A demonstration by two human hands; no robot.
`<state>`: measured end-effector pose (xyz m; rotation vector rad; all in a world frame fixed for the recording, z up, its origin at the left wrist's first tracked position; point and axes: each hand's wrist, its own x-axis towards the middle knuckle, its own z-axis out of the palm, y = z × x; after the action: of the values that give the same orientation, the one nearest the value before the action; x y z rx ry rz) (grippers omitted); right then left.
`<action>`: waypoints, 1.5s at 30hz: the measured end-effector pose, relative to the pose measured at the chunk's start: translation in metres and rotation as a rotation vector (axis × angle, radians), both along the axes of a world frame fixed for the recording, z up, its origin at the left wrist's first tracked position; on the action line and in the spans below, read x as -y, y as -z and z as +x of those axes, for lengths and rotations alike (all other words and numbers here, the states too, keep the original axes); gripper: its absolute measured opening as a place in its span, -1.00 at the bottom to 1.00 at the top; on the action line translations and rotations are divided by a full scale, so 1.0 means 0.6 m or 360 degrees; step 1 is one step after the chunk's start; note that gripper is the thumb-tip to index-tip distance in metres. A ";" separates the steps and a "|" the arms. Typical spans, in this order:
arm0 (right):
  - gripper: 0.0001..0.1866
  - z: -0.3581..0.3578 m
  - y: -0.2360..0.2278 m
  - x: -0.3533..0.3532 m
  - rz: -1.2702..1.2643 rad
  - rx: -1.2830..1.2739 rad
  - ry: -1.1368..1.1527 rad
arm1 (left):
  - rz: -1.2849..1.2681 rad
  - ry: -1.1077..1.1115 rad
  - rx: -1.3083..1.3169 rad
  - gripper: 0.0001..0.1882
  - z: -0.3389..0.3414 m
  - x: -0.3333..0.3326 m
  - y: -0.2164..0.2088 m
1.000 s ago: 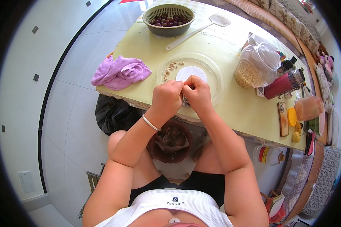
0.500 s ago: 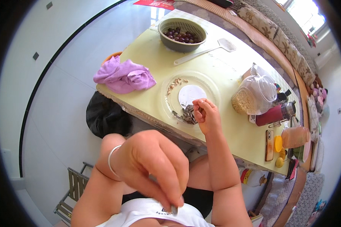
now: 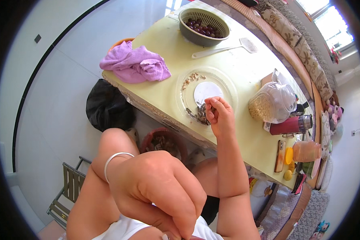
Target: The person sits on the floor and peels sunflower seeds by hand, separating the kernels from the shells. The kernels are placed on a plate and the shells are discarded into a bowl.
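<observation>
The left hand curls inward low in view, whether gripping anything I cannot tell, while the right hand, half-curled, its hold unclear, hovers beside dark seeds on the clear plate, near the table's edge, apart from the jar.

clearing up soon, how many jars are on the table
2: a clear jar of pale bits, right of the plate, and a pinkish jar near the phone. More could be hidden behind them.
</observation>
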<state>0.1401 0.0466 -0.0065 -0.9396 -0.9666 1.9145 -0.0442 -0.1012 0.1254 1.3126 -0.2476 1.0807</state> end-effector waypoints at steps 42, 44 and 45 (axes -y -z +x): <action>-0.89 -0.002 0.015 0.010 0.0252 -0.0030 0.0165 | 0.0099 -0.2200 -0.1273 -0.78 0.060 -0.178 0.203; -0.89 0.001 0.016 0.007 0.0272 -0.0067 0.0113 | -0.0066 -0.1998 -0.1245 -0.74 0.052 -0.176 0.206; -0.89 0.001 0.017 0.006 0.0283 -0.0082 0.0086 | -0.0316 -0.1888 -0.1114 -0.76 0.052 -0.177 0.207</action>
<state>0.1410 0.0429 -0.0166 -0.8011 -1.0512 1.7675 -0.0131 0.0050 0.0013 1.5631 1.2732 1.4284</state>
